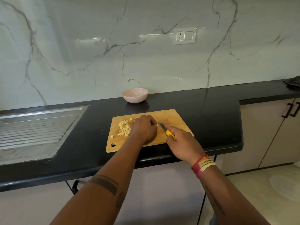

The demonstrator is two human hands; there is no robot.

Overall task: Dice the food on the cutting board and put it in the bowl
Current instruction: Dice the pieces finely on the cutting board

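Right hand [181, 143] grips yellow-handled knife [165, 129], left hand [143, 128] curls over the last uncut piece beside diced cubes [124, 127] on cutting board [170, 116]; risk: blade nicking the close fingertips; bowl [135, 95] empty.

On a wooden cutting board [172, 117] on the black counter [203, 108], the left hand [143, 128] curls over a bit of pale food, beside a heap of diced cubes [124, 126]. The right hand [181, 142] grips a yellow-handled knife [165, 128], blade angled toward the left fingers. A pink bowl [135, 95] stands behind the board, near the marble wall.
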